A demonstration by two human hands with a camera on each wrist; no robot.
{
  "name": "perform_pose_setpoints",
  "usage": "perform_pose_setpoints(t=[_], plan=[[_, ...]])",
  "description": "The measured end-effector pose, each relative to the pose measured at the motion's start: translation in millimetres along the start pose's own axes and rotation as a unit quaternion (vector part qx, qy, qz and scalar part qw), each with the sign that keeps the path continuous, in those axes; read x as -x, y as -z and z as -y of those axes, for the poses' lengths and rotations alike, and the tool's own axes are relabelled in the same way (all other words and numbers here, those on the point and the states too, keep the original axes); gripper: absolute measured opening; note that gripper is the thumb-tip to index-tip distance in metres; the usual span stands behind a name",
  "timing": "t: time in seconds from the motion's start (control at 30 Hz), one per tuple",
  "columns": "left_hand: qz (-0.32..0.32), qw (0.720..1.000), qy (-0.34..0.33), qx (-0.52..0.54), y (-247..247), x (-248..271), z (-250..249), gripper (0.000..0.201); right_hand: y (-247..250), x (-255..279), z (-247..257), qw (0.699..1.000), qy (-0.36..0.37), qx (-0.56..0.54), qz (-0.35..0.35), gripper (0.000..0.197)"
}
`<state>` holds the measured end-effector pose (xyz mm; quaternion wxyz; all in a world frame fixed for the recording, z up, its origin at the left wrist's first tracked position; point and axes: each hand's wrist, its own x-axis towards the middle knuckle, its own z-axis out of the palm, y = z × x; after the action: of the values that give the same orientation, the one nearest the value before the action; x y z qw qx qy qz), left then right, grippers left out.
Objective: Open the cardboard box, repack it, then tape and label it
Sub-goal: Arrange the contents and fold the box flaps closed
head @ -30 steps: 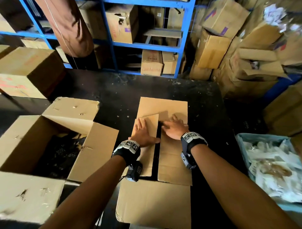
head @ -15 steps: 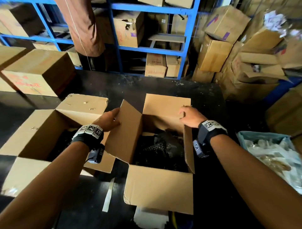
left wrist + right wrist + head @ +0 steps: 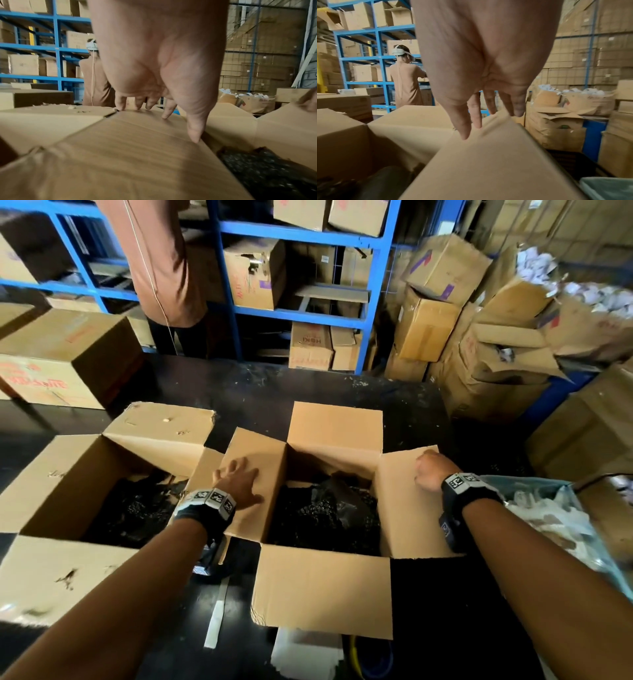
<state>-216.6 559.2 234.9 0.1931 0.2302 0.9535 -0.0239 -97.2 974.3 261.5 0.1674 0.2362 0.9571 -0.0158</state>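
The cardboard box (image 3: 322, 587) stands in the middle of the black table with all its flaps spread. Black bubble-wrapped contents (image 3: 325, 515) show inside. My left hand (image 3: 236, 479) lies flat with straight fingers on the left flap (image 3: 253, 453) and presses it outward; the left wrist view shows the left hand's fingertips (image 3: 193, 135) on that flap (image 3: 137, 155). My right hand (image 3: 430, 470) presses the far end of the right flap (image 3: 404, 508). In the right wrist view the right hand's fingers (image 3: 476, 119) are straight on the right flap (image 3: 496, 162).
A second open box (image 3: 61, 474) with dark contents sits directly left, its flap under the pressed one. A closed box (image 3: 61, 361) stands far left. A blue bin (image 3: 555, 518) of white packets is right. A person in brown (image 3: 161, 261) stands at the blue shelving (image 3: 301, 234). Tape strip (image 3: 217, 614) lies near.
The two inner flaps were shut under my hands a second ago. My hands swung them up and apart, and now both flaps are folded down outward.
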Motion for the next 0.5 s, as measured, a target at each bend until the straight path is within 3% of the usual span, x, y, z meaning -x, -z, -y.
perform_pose_setpoints(t=[0.13, 0.23, 0.37, 0.5], plan=[[0.015, 1.0, -0.017, 0.014, -12, -8, -30, 0.081, -9, -19, 31, 0.998, -0.05, -0.001, 0.044, 0.053], [0.019, 0.999, -0.012, 0.023, -12, -17, -41, 0.089, -11, -36, 51, 0.996, -0.042, -0.038, 0.066, 0.062], [0.01, 0.999, -0.013, 0.046, -9, -35, -42, 0.093, -1, -74, 70, 0.983, -0.036, -0.162, 0.082, 0.063], [-0.004, 0.997, -0.023, 0.071, -3, -50, -41, 0.08, 9, -113, 82, 0.945, -0.083, -0.308, 0.068, 0.087]])
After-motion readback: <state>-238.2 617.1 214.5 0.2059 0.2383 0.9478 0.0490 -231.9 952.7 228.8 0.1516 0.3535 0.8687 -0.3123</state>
